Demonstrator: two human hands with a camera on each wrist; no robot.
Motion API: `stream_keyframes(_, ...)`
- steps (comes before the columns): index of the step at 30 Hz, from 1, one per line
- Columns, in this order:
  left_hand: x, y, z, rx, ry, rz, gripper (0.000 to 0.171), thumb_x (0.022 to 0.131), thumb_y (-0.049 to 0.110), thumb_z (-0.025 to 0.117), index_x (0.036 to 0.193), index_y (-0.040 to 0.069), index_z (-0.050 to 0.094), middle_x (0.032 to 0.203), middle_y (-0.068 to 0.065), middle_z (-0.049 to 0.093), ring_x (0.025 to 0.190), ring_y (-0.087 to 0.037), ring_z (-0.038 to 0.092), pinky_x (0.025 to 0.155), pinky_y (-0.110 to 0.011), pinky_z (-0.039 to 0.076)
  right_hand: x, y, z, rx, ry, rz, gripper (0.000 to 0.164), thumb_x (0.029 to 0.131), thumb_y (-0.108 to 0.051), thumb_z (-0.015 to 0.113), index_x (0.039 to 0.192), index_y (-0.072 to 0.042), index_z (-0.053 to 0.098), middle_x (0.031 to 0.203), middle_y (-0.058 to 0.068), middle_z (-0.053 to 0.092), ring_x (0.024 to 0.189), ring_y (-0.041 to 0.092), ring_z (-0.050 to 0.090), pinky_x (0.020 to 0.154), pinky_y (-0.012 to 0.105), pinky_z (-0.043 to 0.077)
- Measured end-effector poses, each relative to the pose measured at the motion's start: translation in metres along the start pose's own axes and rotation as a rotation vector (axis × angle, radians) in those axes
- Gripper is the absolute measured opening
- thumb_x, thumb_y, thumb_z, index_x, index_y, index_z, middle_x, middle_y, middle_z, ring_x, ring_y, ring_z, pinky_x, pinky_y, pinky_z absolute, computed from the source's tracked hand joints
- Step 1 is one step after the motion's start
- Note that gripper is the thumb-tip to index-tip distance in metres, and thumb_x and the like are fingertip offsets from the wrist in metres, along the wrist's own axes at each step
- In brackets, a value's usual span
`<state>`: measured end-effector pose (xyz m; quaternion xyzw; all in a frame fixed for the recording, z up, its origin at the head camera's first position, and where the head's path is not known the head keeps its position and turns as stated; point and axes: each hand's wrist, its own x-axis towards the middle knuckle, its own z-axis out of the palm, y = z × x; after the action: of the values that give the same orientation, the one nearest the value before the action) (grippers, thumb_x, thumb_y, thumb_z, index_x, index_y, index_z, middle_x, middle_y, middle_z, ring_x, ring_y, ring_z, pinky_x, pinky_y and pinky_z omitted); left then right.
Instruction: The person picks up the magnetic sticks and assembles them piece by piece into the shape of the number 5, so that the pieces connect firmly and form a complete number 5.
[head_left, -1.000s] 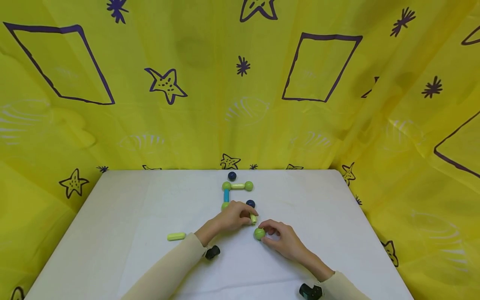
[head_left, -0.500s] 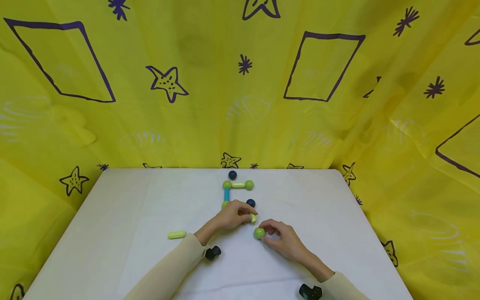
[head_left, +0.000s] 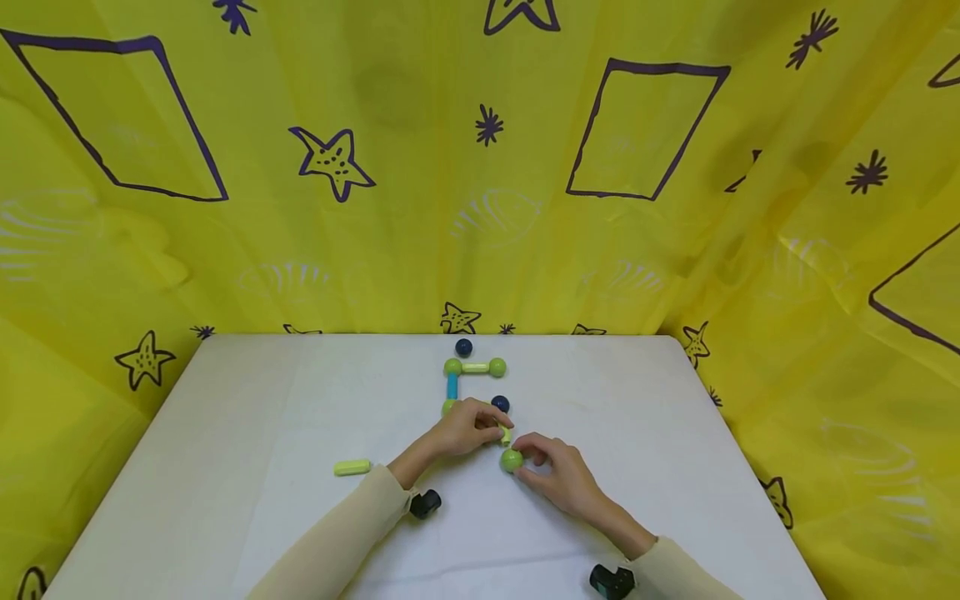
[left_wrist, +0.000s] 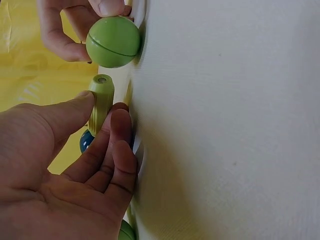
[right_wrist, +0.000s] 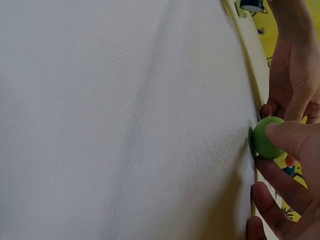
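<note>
My left hand [head_left: 467, 429] pinches a yellow-green magnetic rod [left_wrist: 102, 102] between thumb and fingers. Its near end, with a small metallic dot, points at a green ball [left_wrist: 114, 42]. A navy ball [head_left: 500, 404] lies by the rod's far end; whether they touch is hidden. My right hand [head_left: 562, 479] holds the green ball between thumb and fingers, low at the table, with a small gap to the rod. Behind the left hand, a blue rod [head_left: 452, 387] links two green balls, and a pale rod [head_left: 475, 368] runs from the upper one to another green ball [head_left: 497, 367].
A loose navy ball [head_left: 464, 348] sits near the back edge of the white table [head_left: 637, 400]. Another yellow-green rod [head_left: 352, 467] lies left of the left forearm. A yellow patterned curtain [head_left: 420, 167] hangs behind and along the sides.
My right hand has slid the green ball a little left and away from me, closer to the rod's end. The left hand stays in place, still pinching the rod.
</note>
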<state>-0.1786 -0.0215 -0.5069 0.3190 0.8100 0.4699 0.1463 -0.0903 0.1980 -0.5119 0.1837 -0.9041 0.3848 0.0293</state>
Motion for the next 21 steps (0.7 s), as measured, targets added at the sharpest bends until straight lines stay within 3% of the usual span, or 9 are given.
stream_keyframes(9,0.0001,-0.0016,-0.0007,0.013,-0.005,-0.001,0.014,0.097,0.007,0.071,0.108,0.010,0.078,0.099,0.000,0.074,0.079,-0.007,0.061,0.073,-0.024,0.051,0.0046,-0.0053,0.0041,-0.008,0.048,-0.005,0.031,0.084,-0.009,0.084,0.111,-0.017,0.072,0.097,-0.006,0.072,0.078,0.015,0.058,0.071,0.027,0.042)
stream_keyframes(21,-0.0009,-0.0010,-0.0008,0.016,-0.005,0.013,0.013,0.096,0.007,0.072,0.108,0.010,0.078,0.095,0.000,0.074,0.080,-0.007,0.063,0.074,-0.024,0.052,0.0075,-0.0045,0.0069,0.001,0.028,0.037,0.029,0.086,-0.012,0.083,0.111,-0.020,0.071,0.098,-0.007,0.073,0.080,0.015,0.060,0.074,0.029,0.044)
